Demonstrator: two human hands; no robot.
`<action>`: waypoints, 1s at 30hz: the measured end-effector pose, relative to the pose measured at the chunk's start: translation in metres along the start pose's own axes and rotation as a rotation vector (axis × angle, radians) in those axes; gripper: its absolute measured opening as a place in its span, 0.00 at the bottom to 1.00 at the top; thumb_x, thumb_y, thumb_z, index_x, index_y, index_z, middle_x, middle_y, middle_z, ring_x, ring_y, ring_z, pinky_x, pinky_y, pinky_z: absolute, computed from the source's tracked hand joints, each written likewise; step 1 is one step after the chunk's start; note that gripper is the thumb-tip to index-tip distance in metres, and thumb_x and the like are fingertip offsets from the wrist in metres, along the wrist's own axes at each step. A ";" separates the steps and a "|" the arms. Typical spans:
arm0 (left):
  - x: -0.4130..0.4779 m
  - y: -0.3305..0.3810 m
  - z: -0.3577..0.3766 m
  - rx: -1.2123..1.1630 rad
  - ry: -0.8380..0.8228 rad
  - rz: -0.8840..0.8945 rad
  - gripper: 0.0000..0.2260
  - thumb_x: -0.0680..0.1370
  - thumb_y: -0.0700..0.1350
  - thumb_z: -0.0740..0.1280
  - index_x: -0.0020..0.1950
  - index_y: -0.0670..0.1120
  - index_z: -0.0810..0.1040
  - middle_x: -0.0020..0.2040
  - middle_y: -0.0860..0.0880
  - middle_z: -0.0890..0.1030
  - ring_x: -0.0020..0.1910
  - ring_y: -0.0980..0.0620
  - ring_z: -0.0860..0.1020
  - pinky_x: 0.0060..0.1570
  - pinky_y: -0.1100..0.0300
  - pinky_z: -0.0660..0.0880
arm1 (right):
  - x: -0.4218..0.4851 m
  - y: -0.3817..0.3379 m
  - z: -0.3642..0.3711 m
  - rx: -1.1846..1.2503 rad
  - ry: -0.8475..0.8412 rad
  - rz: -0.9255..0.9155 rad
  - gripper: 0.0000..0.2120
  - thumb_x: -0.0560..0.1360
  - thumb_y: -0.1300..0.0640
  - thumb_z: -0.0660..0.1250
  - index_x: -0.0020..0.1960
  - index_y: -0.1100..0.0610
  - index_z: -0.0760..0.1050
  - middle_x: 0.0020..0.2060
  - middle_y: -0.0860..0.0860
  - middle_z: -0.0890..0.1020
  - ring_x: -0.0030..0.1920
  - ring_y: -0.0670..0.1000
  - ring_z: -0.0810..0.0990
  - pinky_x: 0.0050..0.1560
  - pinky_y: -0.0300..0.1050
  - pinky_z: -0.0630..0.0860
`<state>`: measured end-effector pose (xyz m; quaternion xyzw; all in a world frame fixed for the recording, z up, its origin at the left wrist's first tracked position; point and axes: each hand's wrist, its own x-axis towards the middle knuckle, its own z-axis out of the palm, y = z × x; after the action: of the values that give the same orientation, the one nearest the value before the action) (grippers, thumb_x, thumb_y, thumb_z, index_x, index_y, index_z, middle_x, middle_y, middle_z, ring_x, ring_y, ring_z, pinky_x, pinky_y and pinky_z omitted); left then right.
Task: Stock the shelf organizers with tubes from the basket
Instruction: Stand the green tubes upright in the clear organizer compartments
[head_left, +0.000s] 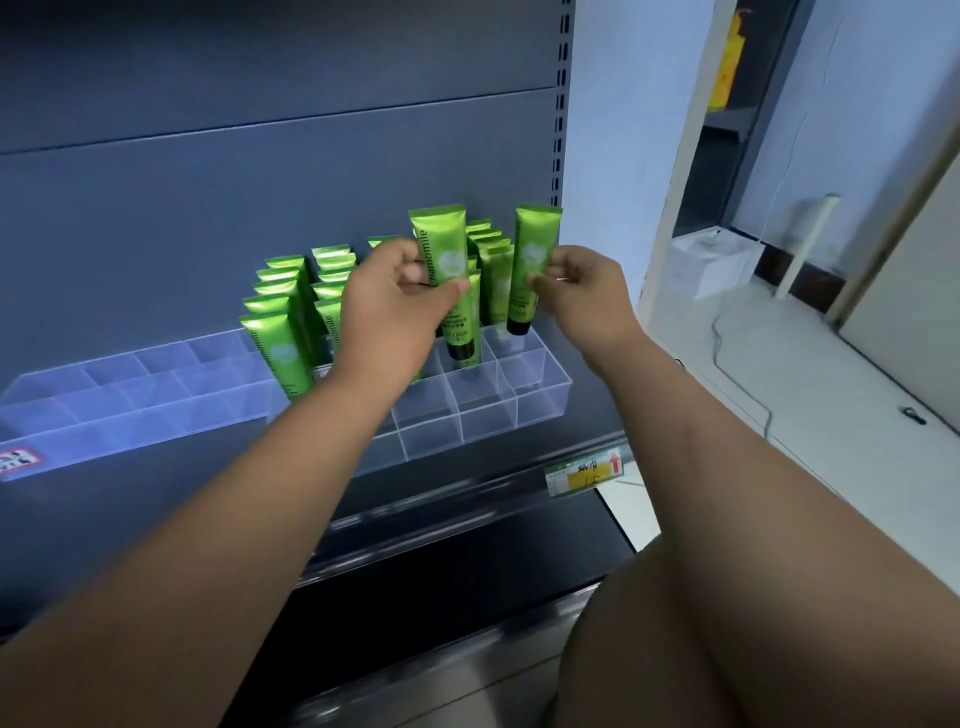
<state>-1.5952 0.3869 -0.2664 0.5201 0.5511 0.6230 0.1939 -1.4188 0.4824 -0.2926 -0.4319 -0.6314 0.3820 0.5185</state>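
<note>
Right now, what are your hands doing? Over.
Left hand holding one tube. Right hand holding another tube, cap down over the organizer. Front slots empty, nothing blocking.

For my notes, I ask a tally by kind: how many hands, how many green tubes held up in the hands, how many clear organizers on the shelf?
Hands: 2, left hand, right hand
Green tubes held up: 2, left tube, right tube
Clear organizers: 2, left organizer, right organizer
Total: 6

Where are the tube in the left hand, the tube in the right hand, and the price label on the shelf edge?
Left-hand tube (439, 244): head view, upper green body.
Right-hand tube (532, 260) : head view, mid green body.
Price label (584, 475): head view, yellow patch.
</note>
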 end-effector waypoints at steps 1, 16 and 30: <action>0.000 -0.002 0.003 0.005 0.002 0.005 0.15 0.73 0.39 0.78 0.44 0.52 0.73 0.39 0.52 0.71 0.38 0.52 0.70 0.44 0.58 0.74 | 0.003 0.004 0.001 -0.028 -0.012 0.004 0.16 0.75 0.65 0.72 0.35 0.53 0.69 0.28 0.44 0.69 0.28 0.42 0.67 0.34 0.34 0.67; 0.000 -0.017 0.019 0.135 0.000 0.047 0.14 0.73 0.42 0.78 0.53 0.47 0.76 0.44 0.56 0.77 0.41 0.58 0.75 0.44 0.67 0.76 | 0.016 0.045 0.006 -0.229 -0.118 0.008 0.16 0.73 0.63 0.74 0.32 0.51 0.73 0.26 0.41 0.73 0.28 0.39 0.69 0.34 0.32 0.67; -0.007 -0.028 0.022 0.130 0.019 0.005 0.13 0.74 0.42 0.78 0.53 0.45 0.76 0.45 0.54 0.77 0.42 0.58 0.75 0.43 0.69 0.76 | 0.015 0.060 0.006 -0.214 -0.112 0.004 0.15 0.73 0.64 0.75 0.34 0.49 0.76 0.26 0.39 0.73 0.29 0.36 0.71 0.38 0.30 0.69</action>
<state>-1.5826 0.4008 -0.2979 0.5270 0.5909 0.5914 0.1527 -1.4173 0.5169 -0.3448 -0.4640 -0.6956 0.3370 0.4327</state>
